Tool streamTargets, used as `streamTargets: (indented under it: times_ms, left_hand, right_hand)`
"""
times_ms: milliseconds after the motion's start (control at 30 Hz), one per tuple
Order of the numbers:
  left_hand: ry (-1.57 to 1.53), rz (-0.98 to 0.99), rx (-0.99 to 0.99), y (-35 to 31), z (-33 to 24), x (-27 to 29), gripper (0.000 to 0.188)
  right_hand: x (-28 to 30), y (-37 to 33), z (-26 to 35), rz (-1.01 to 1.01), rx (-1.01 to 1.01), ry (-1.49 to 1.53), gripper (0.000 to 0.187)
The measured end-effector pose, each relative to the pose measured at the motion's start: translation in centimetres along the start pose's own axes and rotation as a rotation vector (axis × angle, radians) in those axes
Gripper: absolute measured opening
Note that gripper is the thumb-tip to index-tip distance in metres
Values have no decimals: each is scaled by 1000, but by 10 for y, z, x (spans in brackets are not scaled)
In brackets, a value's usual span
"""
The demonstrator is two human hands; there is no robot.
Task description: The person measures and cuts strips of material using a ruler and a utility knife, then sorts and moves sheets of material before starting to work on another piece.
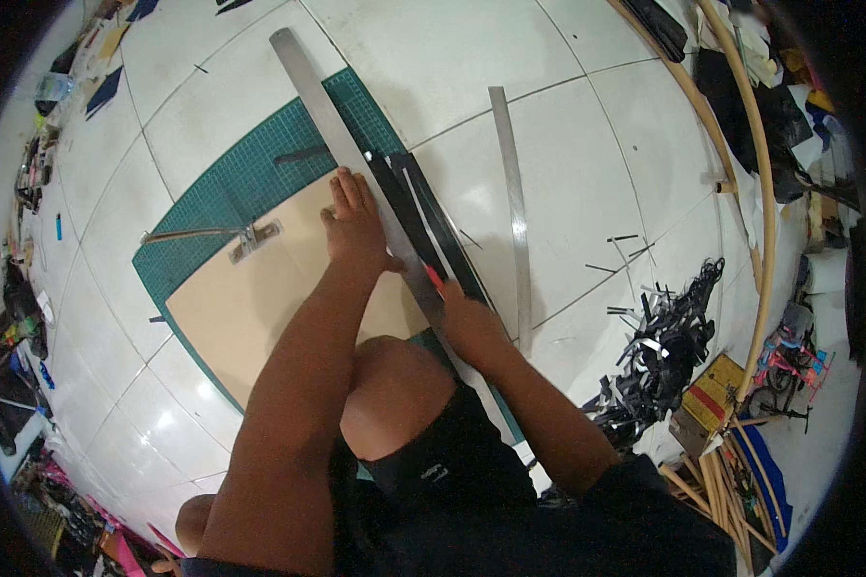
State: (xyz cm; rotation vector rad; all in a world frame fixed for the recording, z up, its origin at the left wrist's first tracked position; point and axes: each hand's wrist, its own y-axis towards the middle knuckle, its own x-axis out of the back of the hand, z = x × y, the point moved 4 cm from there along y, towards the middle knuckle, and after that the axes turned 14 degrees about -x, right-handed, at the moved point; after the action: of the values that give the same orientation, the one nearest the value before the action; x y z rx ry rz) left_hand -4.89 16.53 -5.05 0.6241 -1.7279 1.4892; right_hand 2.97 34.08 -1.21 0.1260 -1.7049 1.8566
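My left hand (358,226) lies with fingers stretched out and thumb spread, pressing against a long steel ruler (325,115). The ruler runs slantwise over a green gridded cutting mat (231,159) and along the edge of a beige sheet (231,308). In my right hand (471,332) is a red utility knife (435,277), its fingers closed round it. The knife's tip end is beside the ruler's right edge, over black sheet material (412,207); the blade itself is too small to make out. My knee rests over the lower part of the sheet.
A second steel ruler (513,212) lies on the white tiled floor to the right. Beyond it is a heap of black and silvery strips (654,351). A metal clip-like tool (255,240) sits on the sheet. Bent cane poles (765,183) and clutter line the right side.
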Motion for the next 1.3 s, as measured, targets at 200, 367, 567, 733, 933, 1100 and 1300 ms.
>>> streamTargets:
  times_ms: [200,367,567,733,933,1100,1300]
  left_hand:
    - [-51,80,12,0,-5,6,152]
    - [-60,46,19,0,1,4,154]
    - [-54,8,16,-1,0,4,152]
    - [-46,-66,-6,0,-1,4,142]
    - [-22,-49,-8,5,2,-6,135]
    - [-43,-15,6,9,1,-7,149]
    - [6,-34,-19,3,0,-3,146]
  right_hand:
    - [-87,-54,-141,24,-127,-44,21]
    - [-72,-69,-143,74,-238,-77,22]
    - [-6,-15,-40,-139,7,103,24]
    - [44,51,71,-313,170,134,23]
    - [49,74,120,-344,213,15,24]
    - [60,75,125,-242,222,-44,30]
    - [12,25,24,-9,35,-55,27]
